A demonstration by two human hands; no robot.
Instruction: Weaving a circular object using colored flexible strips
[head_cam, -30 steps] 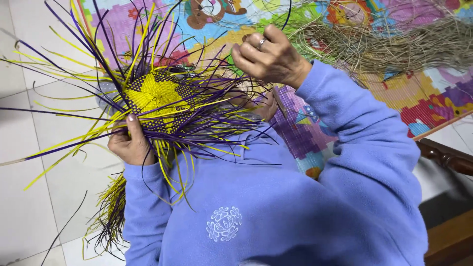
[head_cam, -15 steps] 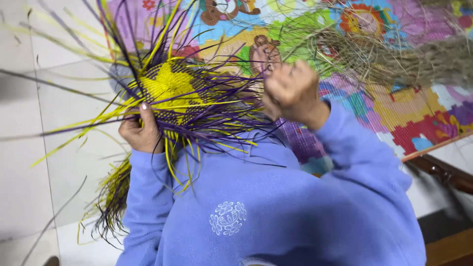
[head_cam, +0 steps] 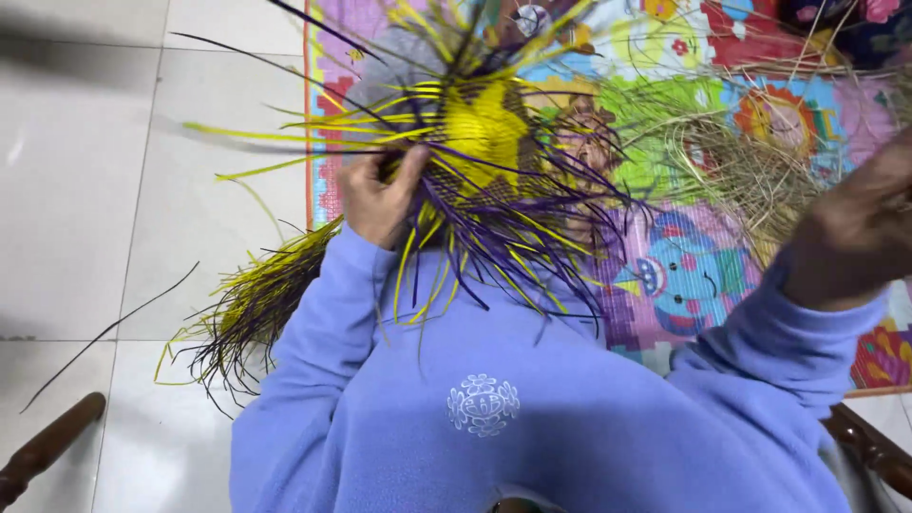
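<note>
left hand (head_cam: 378, 195) pinching the left edge of the yellow-and-purple woven piece (head_cam: 484, 142), held above the lap over the colourful play mat (head_cam: 684, 275). right hand (head_cam: 855, 237) raised well right of the weaving, blurred, grip impossible to tell. loose strips (head_cam: 252, 309) trailing onto white floor tiles (head_cam: 85, 190) left of the weaving.

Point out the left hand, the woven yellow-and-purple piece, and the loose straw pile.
left hand (head_cam: 378, 199), head view, back of the hand.
woven piece (head_cam: 486, 128), head view, yellow woven middle.
straw pile (head_cam: 750, 176), head view, middle of the tangled pale strands.

No packages, labels, signs or screens appear anywhere in this view.
</note>
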